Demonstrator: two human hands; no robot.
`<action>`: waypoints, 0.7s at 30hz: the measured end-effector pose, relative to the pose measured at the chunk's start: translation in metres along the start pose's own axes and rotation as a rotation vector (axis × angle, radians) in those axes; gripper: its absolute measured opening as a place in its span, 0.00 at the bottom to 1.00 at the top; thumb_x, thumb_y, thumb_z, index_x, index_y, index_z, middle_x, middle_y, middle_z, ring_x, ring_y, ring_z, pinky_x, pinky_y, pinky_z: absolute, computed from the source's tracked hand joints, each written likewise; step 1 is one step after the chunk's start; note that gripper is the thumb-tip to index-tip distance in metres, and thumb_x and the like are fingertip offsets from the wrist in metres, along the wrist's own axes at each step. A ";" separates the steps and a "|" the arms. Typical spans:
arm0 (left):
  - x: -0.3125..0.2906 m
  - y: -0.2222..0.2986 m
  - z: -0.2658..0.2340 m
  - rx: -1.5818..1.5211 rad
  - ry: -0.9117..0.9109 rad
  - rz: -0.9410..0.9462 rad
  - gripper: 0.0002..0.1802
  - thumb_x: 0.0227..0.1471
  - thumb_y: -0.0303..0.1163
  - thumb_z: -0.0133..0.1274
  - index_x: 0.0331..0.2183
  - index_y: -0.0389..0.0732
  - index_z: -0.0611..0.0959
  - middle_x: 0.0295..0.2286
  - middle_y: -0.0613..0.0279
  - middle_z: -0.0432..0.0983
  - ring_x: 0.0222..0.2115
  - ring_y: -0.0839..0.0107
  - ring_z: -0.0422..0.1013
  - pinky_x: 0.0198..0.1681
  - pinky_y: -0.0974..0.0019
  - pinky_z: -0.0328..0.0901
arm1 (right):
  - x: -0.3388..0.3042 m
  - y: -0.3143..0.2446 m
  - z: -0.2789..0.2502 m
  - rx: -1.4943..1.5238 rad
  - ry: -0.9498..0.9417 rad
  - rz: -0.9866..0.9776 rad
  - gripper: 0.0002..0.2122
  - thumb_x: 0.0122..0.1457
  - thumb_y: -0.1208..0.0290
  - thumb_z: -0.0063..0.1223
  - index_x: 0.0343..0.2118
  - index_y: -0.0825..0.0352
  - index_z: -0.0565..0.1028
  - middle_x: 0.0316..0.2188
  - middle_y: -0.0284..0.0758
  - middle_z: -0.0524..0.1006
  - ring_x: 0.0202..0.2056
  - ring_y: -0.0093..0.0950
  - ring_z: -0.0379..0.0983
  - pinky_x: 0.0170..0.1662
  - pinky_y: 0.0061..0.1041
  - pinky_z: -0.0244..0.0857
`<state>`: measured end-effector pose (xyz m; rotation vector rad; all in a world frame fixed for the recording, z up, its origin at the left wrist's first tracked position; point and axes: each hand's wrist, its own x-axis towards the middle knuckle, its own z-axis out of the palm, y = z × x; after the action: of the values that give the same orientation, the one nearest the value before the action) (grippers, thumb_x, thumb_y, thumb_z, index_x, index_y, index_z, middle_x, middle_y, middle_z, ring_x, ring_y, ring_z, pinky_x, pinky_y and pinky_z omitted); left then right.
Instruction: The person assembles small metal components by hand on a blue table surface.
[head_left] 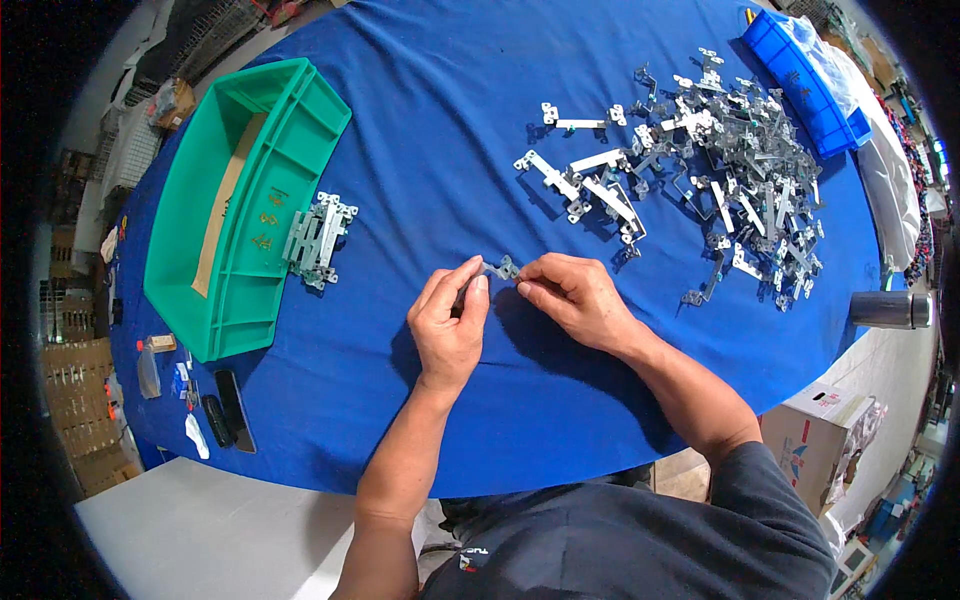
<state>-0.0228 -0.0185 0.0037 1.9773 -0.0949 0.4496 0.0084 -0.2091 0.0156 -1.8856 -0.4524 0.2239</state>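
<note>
One metal bracket point(508, 267) spans between left fingers point(477, 298) and right fingers point(541, 270).

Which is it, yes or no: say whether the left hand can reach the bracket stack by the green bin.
Probably yes: only blue cloth lies between the left hand and the bracket stack, with the green bin beyond. The hand is busy with a metal piece.
</note>
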 end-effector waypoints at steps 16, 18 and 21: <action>0.000 0.005 0.003 0.119 -0.068 0.120 0.11 0.52 0.21 0.58 0.40 0.35 0.85 0.28 0.58 0.79 0.23 0.73 0.75 0.24 0.70 0.67 | 0.000 0.011 0.007 0.061 0.058 -0.079 0.08 0.61 0.74 0.56 0.42 0.70 0.74 0.26 0.37 0.76 0.25 0.27 0.74 0.29 0.26 0.68; 0.000 0.006 0.003 0.076 -0.093 0.083 0.11 0.52 0.21 0.58 0.40 0.35 0.85 0.28 0.57 0.80 0.23 0.72 0.75 0.25 0.69 0.68 | 0.004 0.018 0.009 0.001 0.096 -0.177 0.09 0.62 0.73 0.56 0.42 0.71 0.73 0.24 0.36 0.75 0.22 0.26 0.72 0.27 0.25 0.67; -0.001 0.006 0.003 0.099 -0.091 0.128 0.11 0.52 0.21 0.58 0.40 0.35 0.85 0.27 0.58 0.79 0.22 0.72 0.74 0.24 0.69 0.68 | 0.008 0.018 0.010 -0.046 0.289 -0.415 0.07 0.63 0.73 0.55 0.39 0.71 0.73 0.22 0.34 0.72 0.21 0.25 0.70 0.26 0.25 0.65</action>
<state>-0.0242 -0.0237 0.0072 2.0966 -0.2623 0.4546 0.0159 -0.2028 -0.0042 -1.7859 -0.6385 -0.3332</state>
